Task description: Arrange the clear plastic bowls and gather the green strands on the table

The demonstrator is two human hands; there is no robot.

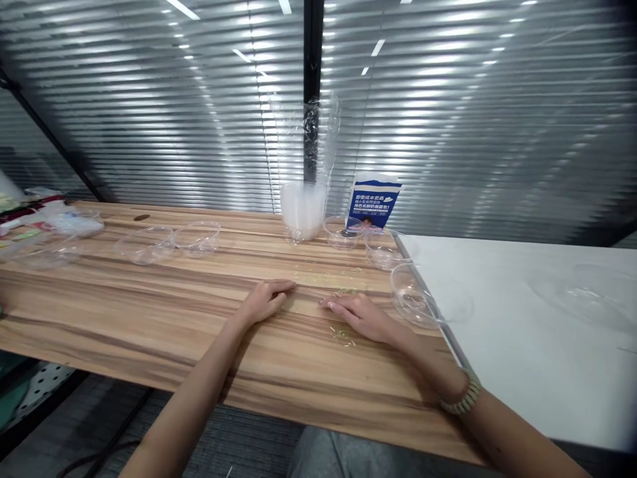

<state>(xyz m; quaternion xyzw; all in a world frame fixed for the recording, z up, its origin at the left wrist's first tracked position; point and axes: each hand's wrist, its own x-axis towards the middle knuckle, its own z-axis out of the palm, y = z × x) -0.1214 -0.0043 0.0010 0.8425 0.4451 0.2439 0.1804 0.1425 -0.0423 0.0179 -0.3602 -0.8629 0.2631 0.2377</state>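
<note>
My left hand [263, 301] rests low on the wooden table [149, 312], fingers together and pointing right; whether anything small is under them is hidden. To its right, my right hand [362, 315] reaches in with its fingertips together at the tabletop, and what they pinch is too small to make out. Small yellowish slivers [343, 337] lie scattered just below the right hand. More thin pieces [351, 291] are spread above it. The two hands are apart.
Clear round bowls [411, 295] stand right of my right hand, with others [198, 239] at the back left. A wrapped stack of white cups [302, 212] and a blue box [373, 204] stand at the back. Plastic bags [74, 222] lie far left; a white table [517, 372] adjoins at right.
</note>
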